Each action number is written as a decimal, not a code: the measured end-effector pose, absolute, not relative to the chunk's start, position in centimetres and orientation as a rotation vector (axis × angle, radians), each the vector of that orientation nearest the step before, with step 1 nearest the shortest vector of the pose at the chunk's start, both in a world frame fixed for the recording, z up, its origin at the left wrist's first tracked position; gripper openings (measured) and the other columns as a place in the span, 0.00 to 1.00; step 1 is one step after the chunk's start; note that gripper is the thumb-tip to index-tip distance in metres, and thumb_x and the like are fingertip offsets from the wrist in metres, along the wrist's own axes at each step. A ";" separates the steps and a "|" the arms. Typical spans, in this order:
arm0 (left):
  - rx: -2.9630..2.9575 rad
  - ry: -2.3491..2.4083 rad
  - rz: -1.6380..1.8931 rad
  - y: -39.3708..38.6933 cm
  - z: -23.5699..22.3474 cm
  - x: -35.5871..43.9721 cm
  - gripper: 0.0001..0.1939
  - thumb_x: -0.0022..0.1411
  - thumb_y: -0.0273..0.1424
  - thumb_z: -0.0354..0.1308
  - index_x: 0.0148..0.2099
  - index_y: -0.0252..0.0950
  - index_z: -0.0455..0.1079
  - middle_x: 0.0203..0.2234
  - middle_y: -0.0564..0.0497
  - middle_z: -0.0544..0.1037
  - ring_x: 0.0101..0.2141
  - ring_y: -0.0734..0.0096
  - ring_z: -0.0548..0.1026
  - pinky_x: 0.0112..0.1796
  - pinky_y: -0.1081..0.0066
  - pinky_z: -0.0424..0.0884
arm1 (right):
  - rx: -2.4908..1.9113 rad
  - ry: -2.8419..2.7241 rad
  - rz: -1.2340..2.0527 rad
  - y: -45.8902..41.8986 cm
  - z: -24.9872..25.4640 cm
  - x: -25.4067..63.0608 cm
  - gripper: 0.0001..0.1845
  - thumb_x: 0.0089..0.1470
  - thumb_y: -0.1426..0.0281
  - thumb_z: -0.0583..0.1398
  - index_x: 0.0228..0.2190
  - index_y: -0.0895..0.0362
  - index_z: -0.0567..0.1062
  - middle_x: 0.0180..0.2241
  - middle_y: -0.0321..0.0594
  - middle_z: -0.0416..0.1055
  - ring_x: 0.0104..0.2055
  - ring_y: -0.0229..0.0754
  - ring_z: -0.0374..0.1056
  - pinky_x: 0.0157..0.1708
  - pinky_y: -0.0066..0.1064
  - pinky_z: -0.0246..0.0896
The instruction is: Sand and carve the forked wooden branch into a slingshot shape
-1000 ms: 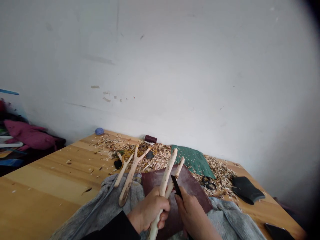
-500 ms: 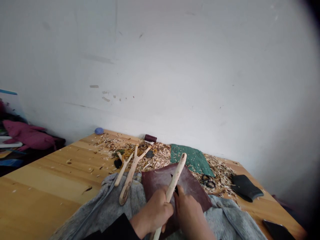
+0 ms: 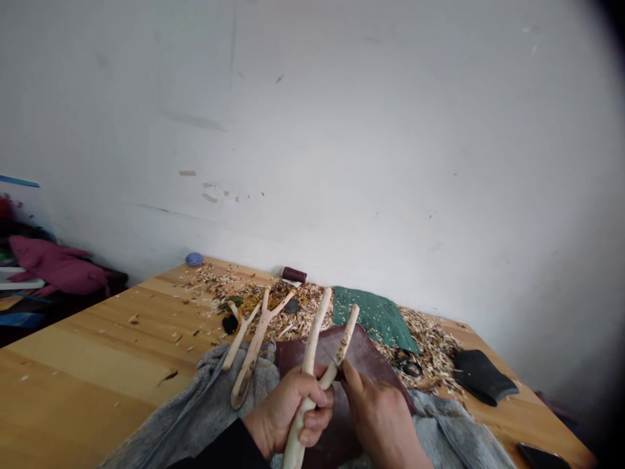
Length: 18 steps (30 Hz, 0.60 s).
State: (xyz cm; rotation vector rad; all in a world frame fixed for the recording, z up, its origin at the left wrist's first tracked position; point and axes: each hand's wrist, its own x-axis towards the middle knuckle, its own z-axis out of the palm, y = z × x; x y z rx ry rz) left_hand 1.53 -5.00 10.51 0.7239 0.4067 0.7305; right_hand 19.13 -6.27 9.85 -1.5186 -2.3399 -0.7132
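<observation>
My left hand (image 3: 299, 407) is wrapped round a peeled forked stick (image 3: 312, 345), its two prongs pointing up and away. At the stick's right prong (image 3: 347, 335) my right hand (image 3: 378, 407) is closed on a knife (image 3: 340, 369); only a bit of dark blade shows, the rest hidden by the fingers. Beneath both hands lies a maroon leather sheet (image 3: 381, 361) on a grey fleecy cloth (image 3: 452, 426). Left of my hands, a larger forked stick (image 3: 251, 358) and a smaller forked stick (image 3: 238, 345) rest partly on the cloth.
Wood shavings (image 3: 434, 339) cover the table's far side. Around them are a green sheet (image 3: 374, 316), a maroon thread spool (image 3: 294, 274), black scissors (image 3: 409, 366), a black pouch-like item (image 3: 483, 376) and a blue round object (image 3: 194, 258). A phone (image 3: 541, 456) lies near right.
My left hand has turned the forked stick, so both prongs now show side by side. My right hand has shifted slightly right and down, with the knife against the right prong.
</observation>
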 end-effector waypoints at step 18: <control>0.844 0.747 0.897 -6.1 10.8 2.6 0.24 0.37 0.27 0.54 0.42 0.38 0.61 0.16 0.63 0.64 0.12 0.81 0.55 0.10 0.80 0.53 | -1.693 -2.224 0.131 -6.5 10.5 19.4 0.23 0.62 0.69 0.46 0.56 0.54 0.67 0.28 0.44 0.79 0.30 0.45 0.77 0.25 0.26 0.62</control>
